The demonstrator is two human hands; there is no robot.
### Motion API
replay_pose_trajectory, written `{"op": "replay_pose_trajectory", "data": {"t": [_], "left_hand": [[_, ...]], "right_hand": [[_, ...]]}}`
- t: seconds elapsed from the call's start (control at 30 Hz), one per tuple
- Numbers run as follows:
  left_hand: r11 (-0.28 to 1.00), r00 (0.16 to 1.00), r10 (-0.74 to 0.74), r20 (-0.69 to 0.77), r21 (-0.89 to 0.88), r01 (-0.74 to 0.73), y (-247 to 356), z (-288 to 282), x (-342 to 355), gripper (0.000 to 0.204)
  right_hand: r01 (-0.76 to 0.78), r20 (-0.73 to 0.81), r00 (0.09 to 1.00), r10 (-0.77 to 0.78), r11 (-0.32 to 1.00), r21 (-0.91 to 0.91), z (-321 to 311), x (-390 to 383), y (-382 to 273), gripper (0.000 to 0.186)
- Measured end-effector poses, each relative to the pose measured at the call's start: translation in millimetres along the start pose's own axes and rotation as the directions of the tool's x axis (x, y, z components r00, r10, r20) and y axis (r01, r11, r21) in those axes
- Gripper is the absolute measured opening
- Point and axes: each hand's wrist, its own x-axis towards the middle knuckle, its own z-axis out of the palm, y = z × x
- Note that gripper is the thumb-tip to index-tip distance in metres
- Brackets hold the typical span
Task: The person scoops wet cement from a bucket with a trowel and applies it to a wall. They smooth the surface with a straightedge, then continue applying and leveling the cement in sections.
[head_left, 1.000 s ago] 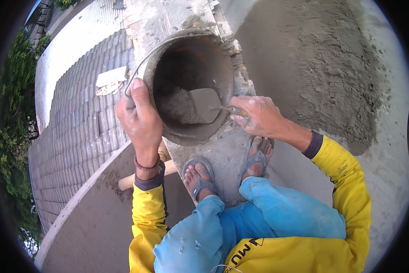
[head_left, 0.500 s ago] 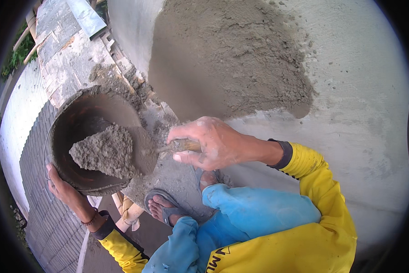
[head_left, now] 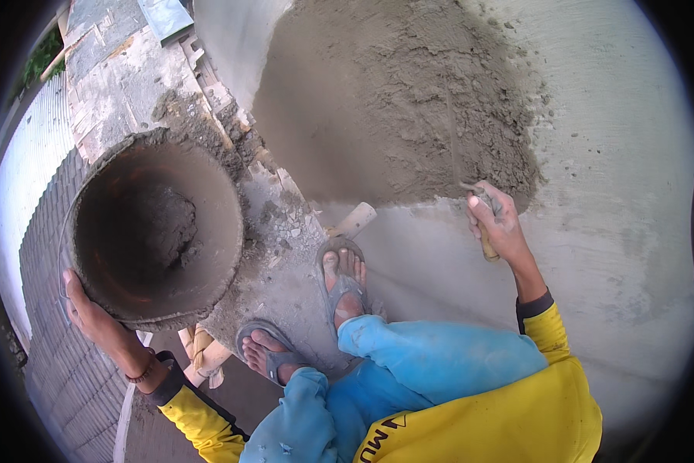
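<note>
My left hand (head_left: pixel 100 324) is closed on the lower left edge of a mortar-coated bucket (head_left: pixel 142 274), its thin wire handle beside my fingers. A lump of grey mortar (head_left: pixel 169 224) lies inside the bucket. At right, my right hand (head_left: pixel 497 220) grips the wooden handle (head_left: pixel 489 247) of a trowel, its blade (head_left: pixel 453 143) seen nearly edge-on against a rough patch of wet mortar (head_left: pixel 393 92) on the smooth grey wall (head_left: pixel 594 255).
My sandalled feet (head_left: pixel 343 289) stand on a narrow, debris-strewn plank walkway (head_left: pixel 108 85). Lashed bamboo poles (head_left: pixel 204 355) show below it, and a short pole end (head_left: pixel 354 220) near my feet. A metal strip (head_left: pixel 165 15) lies at the far end. Corrugated roofs (head_left: pixel 42 247) drop away at left.
The heap of mortar on the trowel has left the bucket; my right hand has swung right and up to the wall. The view has turned toward the wall, and the bucket now appears at left.
</note>
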Motion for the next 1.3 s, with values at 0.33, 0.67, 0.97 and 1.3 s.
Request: {"op": "replay_pose_trajectory", "data": {"t": [0.33,0.67,0.97,1.3], "left_hand": [[0.998,0.999,-0.033,-0.015,0.044,0.034,7,4,2,0.054],[0.999,0.999,0.041,0.032,0.027,-0.042,-2,1,-4,0.052],[0.999,0.999,0.034,0.042,-0.016,-0.033,-8,-4,3,0.054],[0.998,0.997,0.025,-0.075,0.068,-0.020,-3,3,1,0.060]], "right_hand": [[-0.220,-0.025,0.976,0.219,0.969,-0.114,107,156,103,0.027],[-0.070,-0.264,0.964,0.031,0.988,-0.140,45,57,74,0.028],[-0.045,-0.402,0.905,-0.141,0.907,-0.419,7,-22,23,0.027],[0.375,0.265,0.913,-0.310,0.893,-0.249,30,-43,-81,0.025]]}}
